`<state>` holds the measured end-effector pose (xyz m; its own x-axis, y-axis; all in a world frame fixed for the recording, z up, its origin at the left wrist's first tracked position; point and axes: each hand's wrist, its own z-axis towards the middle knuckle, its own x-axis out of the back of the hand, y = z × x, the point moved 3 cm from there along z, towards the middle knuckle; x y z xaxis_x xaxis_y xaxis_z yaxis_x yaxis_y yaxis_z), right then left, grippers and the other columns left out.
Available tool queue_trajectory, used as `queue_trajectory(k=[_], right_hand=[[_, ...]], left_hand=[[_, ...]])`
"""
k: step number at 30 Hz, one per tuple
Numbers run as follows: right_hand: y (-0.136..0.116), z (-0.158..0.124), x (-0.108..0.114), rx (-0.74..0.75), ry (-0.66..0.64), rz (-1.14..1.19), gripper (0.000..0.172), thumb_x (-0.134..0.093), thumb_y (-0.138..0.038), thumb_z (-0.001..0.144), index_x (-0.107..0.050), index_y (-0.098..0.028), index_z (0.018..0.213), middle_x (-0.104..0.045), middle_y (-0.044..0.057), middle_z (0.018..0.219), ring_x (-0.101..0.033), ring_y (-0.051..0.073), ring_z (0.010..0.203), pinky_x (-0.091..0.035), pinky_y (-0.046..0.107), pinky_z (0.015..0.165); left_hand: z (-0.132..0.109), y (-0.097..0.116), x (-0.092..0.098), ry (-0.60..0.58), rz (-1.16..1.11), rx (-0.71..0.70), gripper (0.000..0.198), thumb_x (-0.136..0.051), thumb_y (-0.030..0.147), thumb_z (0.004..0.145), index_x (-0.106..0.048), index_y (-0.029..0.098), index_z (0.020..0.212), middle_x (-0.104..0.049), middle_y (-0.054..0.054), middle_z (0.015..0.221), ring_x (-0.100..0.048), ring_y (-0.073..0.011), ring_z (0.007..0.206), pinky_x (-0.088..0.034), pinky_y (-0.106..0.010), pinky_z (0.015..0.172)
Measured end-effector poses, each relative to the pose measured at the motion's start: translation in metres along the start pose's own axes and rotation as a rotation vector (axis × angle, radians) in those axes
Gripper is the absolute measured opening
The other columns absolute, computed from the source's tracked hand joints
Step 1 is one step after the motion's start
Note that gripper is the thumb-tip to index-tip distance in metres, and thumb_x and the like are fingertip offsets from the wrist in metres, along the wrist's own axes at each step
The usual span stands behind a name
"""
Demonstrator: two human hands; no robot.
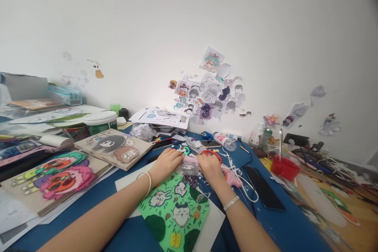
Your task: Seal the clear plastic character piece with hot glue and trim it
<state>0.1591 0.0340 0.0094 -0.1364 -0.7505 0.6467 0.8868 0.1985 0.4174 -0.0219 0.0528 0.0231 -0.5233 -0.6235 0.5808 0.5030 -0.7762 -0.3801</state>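
Observation:
My left hand (pixel 169 164) and my right hand (pixel 210 168) are side by side over the blue table, fingers closed on opposite ends of a small clear packet with a pink top strip (pixel 191 160). Something printed shows through its clear front; I cannot make out what. Just below the packet lies a green drawing (pixel 180 215) with white cartoon animals and yellow shapes, on top of white paper (pixel 217 220). Dark purple pieces (pixel 192 181) sit between the hands and the drawing. Red-handled scissors (pixel 213 153) lie behind my right hand.
To the left are boards with cartoon figures (pixel 115 147) and a white tub (pixel 100 121). On the right lie a pink glue gun (pixel 232 178), a white cable (pixel 251 192), a black tablet-like slab (pixel 264 188) and a red bowl (pixel 285 168). A bottle (pixel 225 141) lies near the wall.

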Motion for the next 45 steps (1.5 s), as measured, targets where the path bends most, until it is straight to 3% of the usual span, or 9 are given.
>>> queue_trajectory(k=[14, 20, 25, 29, 35, 39, 45], right_hand=[[-0.001, 0.0, -0.001, -0.007, -0.093, 0.005, 0.016, -0.054, -0.029, 0.088, -0.057, -0.014, 0.084, -0.059, 0.0, 0.078, -0.056, 0.015, 0.07, -0.044, 0.031, 0.066], [-0.002, 0.001, 0.003, -0.002, -0.112, 0.078, 0.009, -0.06, -0.022, 0.081, -0.058, -0.014, 0.085, -0.062, 0.007, 0.077, -0.057, 0.021, 0.073, -0.04, 0.032, 0.066], [0.0, 0.002, 0.007, 0.024, -0.156, 0.192, 0.027, -0.062, -0.026, 0.08, -0.056, -0.015, 0.104, -0.063, 0.009, 0.088, -0.056, 0.023, 0.083, -0.039, 0.032, 0.069], [0.005, 0.001, 0.008, 0.02, -0.236, 0.319, 0.016, -0.059, -0.031, 0.083, -0.061, -0.017, 0.089, -0.066, 0.006, 0.086, -0.058, 0.021, 0.083, -0.038, 0.028, 0.066], [0.011, -0.001, 0.003, -0.026, -0.349, 0.525, 0.029, -0.05, -0.043, 0.088, -0.065, -0.019, 0.084, -0.067, 0.001, 0.077, -0.058, 0.014, 0.067, -0.032, 0.021, 0.056], [0.014, -0.001, -0.002, -0.046, -0.404, 0.613, 0.041, -0.042, -0.046, 0.09, -0.062, -0.016, 0.071, -0.059, -0.002, 0.063, -0.051, 0.011, 0.056, -0.027, 0.02, 0.052], [0.014, -0.002, -0.007, -0.059, -0.426, 0.658, 0.045, -0.041, -0.05, 0.09, -0.056, -0.017, 0.063, -0.049, -0.005, 0.057, -0.047, 0.01, 0.055, -0.023, 0.019, 0.049]], left_hand=[[-0.002, 0.001, -0.007, -0.074, 0.032, 0.017, 0.02, -0.041, 0.012, 0.089, -0.056, 0.012, 0.102, -0.066, -0.011, 0.088, -0.059, -0.0212, 0.075, -0.044, -0.035, 0.065], [-0.003, 0.002, -0.013, -0.156, -0.022, 0.078, 0.021, -0.038, 0.01, 0.089, -0.059, 0.011, 0.095, -0.065, -0.01, 0.082, -0.058, -0.0207, 0.072, -0.044, -0.036, 0.067], [-0.004, -0.001, -0.014, -0.249, -0.161, 0.168, 0.014, -0.048, 0.016, 0.086, -0.06, 0.012, 0.091, -0.063, -0.004, 0.079, -0.059, -0.0192, 0.075, -0.043, -0.034, 0.07], [-0.004, -0.009, -0.011, -0.308, -0.34, 0.233, 0.016, -0.05, 0.017, 0.083, -0.063, 0.017, 0.09, -0.065, -0.003, 0.078, -0.059, -0.0186, 0.075, -0.041, -0.031, 0.07], [-0.002, -0.012, -0.008, -0.336, -0.56, 0.438, 0.026, -0.052, 0.038, 0.082, -0.063, 0.015, 0.073, -0.062, -0.003, 0.071, -0.056, -0.0176, 0.069, -0.04, -0.028, 0.065], [-0.002, -0.008, -0.008, -0.352, -0.684, 0.585, 0.032, -0.044, 0.038, 0.087, -0.059, 0.015, 0.072, -0.057, 0.0, 0.066, -0.053, -0.0141, 0.062, -0.038, -0.025, 0.056], [-0.003, -0.007, -0.012, -0.377, -0.779, 0.637, 0.034, -0.044, 0.041, 0.088, -0.054, 0.016, 0.068, -0.049, 0.004, 0.06, -0.049, -0.0115, 0.055, -0.037, -0.025, 0.054]])
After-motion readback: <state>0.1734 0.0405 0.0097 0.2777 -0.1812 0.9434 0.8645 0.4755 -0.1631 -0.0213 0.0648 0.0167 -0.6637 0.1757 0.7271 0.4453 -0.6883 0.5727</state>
